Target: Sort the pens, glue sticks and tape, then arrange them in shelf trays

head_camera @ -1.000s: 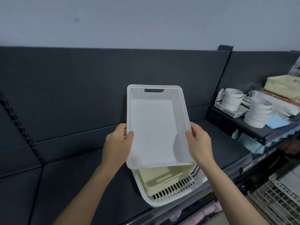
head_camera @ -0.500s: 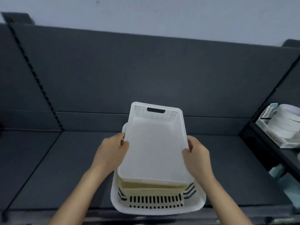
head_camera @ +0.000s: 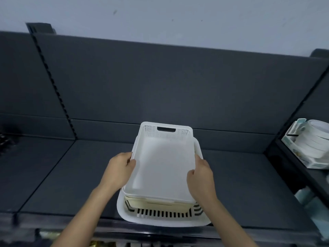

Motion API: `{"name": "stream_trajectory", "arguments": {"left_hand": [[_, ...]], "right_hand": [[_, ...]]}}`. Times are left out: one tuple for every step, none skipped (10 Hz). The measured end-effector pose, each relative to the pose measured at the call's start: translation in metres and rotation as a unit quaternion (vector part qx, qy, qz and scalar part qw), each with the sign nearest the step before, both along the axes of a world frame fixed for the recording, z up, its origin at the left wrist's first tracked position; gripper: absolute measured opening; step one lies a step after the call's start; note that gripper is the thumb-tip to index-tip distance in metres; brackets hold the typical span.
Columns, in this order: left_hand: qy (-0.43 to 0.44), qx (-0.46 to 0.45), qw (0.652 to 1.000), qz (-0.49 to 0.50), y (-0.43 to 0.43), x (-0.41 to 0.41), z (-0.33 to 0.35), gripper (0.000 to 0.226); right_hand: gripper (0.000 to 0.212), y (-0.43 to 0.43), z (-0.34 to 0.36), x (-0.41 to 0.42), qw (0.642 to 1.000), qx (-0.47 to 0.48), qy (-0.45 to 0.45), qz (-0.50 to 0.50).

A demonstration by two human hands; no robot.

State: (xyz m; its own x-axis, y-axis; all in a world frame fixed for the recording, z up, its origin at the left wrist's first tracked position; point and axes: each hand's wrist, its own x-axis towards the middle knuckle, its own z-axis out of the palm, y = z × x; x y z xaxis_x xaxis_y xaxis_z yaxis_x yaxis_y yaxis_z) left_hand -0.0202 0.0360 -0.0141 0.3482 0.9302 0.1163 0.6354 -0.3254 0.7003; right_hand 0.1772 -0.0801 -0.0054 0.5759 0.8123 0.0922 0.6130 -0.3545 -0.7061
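Observation:
I hold a white plastic tray with a perforated far wall and a handle slot, one hand on each long side. My left hand grips its left rim and my right hand grips its right rim. The tray sits tilted atop a cream tray, which nests inside a larger white slotted basket on the dark shelf. Stacked white tape rolls stand in a pale box on the neighbouring shelf at the right. No pens or glue sticks are visible.
The dark grey back panel rises behind the shelf, with a slotted upright at the left. A dark blurred object lies at the far left edge. Lower shelves with pale items show at the right.
The white tray has come down from a raised, steep tilt onto the cream tray in the basket. My view has swung left, so the right shelf's items have slid toward the frame edge.

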Motion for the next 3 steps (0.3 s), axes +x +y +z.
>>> {"name": "stream_trajectory", "arguments": {"left_hand": [[-0.005, -0.007, 1.000, 0.004, 0.0059, 0.0032, 0.0002, 0.029], [0.016, -0.005, 1.000, 0.002, 0.0126, 0.0064, 0.0047, 0.030], [-0.047, 0.030, 0.998, 0.020, 0.0036, -0.0030, 0.0061, 0.027]], "right_hand": [[0.050, 0.0034, -0.0034, 0.0014, 1.000, 0.004, -0.002, -0.010], [0.044, 0.0049, -0.0026, 0.0015, 1.000, -0.007, 0.005, -0.012], [0.025, -0.0025, -0.0007, 0.0049, 1.000, 0.022, 0.011, -0.011]]}}
